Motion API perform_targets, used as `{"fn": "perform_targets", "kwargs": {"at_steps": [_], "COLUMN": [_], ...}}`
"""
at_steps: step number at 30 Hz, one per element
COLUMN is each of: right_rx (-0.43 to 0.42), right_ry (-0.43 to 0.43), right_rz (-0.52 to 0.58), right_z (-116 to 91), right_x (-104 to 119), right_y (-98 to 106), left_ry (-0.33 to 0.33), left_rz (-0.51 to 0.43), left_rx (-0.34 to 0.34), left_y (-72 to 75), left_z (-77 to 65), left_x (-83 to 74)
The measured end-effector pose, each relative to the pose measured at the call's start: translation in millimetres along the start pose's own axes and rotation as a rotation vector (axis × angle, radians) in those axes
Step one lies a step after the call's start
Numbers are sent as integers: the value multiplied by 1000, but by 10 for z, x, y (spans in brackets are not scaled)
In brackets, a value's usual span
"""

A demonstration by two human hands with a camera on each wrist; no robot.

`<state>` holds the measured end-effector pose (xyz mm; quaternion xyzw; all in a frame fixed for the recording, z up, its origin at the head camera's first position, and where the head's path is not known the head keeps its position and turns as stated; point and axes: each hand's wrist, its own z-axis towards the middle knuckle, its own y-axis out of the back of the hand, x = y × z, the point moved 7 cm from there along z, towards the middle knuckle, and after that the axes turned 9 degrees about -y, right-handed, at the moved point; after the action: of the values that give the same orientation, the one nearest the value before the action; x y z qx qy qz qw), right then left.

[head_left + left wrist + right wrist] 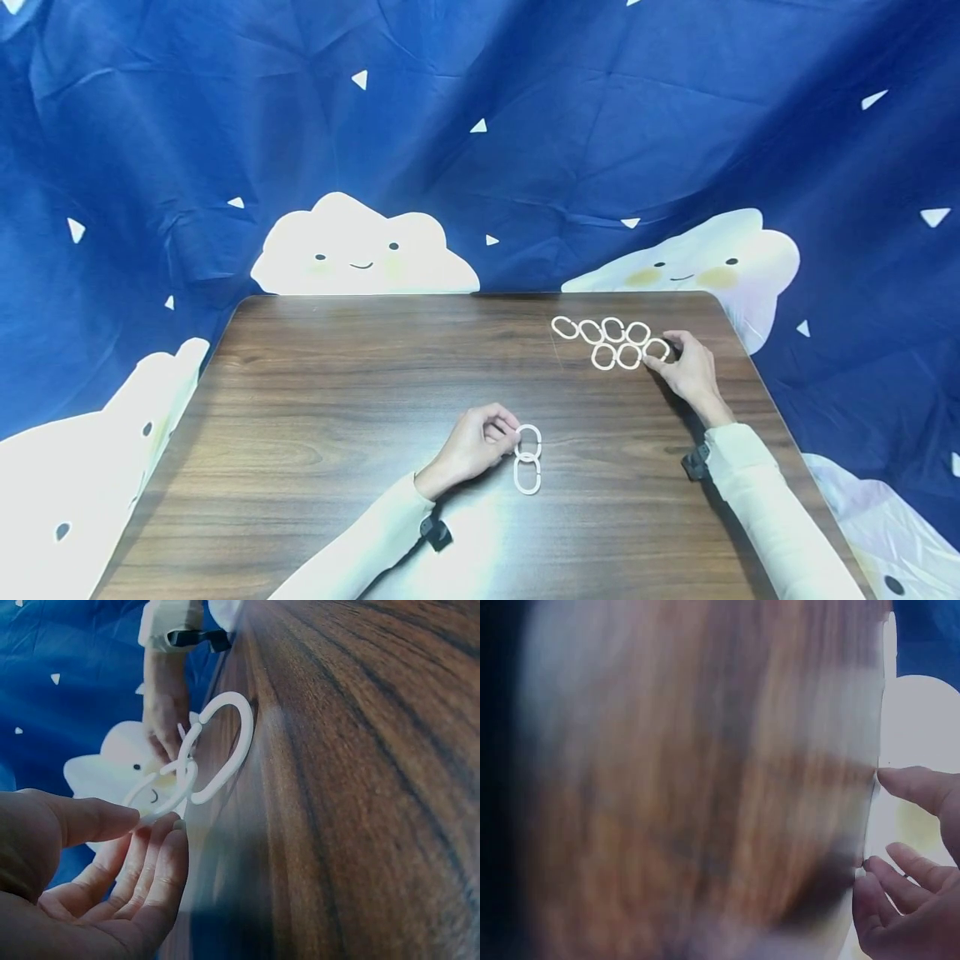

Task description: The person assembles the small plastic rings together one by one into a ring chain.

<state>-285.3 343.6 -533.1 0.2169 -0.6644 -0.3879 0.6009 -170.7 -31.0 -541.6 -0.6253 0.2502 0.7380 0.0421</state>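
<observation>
Two white plastic C-shaped links are joined on the table: an upper link (529, 428) and a lower link (527, 492). My left hand (480, 437) pinches the upper one at its left side between thumb and fingers. In the left wrist view, the pinched link (184, 784) passes through the other link (246, 739). At the far right, my right hand (690, 371) spreads its thumb and fingers around the rightmost loose link (660, 340), fingertips right at its edges. The right wrist view shows that thumb (911, 784) apart from the fingers (900, 889).
Several more loose white links (603, 368) lie in two close rows to the left of my right hand. The brown wooden table (337, 400) ends at a blue curtain (525, 125) with white clouds. Black wrist cameras (437, 533) sit on both sleeves.
</observation>
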Motion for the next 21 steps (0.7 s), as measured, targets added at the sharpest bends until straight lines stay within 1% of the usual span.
{"fn": "perform_targets", "kwargs": {"at_steps": [2, 6, 10, 16, 19, 21], "right_rx": [-5, -19, -37, -47, -36, -10], "right_ry": [7, 28, 45, 26, 0, -21], "right_rz": [3, 2, 0, -5, -30, -55], "right_z": [1, 1, 2, -3, -18, -34], "right_x": [3, 10, 22, 7, -1, 6], "right_y": [-4, 6, 37, 69, 93, 105], "left_ry": [-3, 12, 19, 20, 25, 30], "left_rz": [-11, -28, -47, -76, -80, -78], "left_rx": [-2, -8, -8, -13, -17, -19], "left_y": [-2, -11, -10, 12, 19, 25], "left_z": [-1, -6, -11, -14, -22, -22], "left_x": [6, 31, 14, 1, 13, 16]}}
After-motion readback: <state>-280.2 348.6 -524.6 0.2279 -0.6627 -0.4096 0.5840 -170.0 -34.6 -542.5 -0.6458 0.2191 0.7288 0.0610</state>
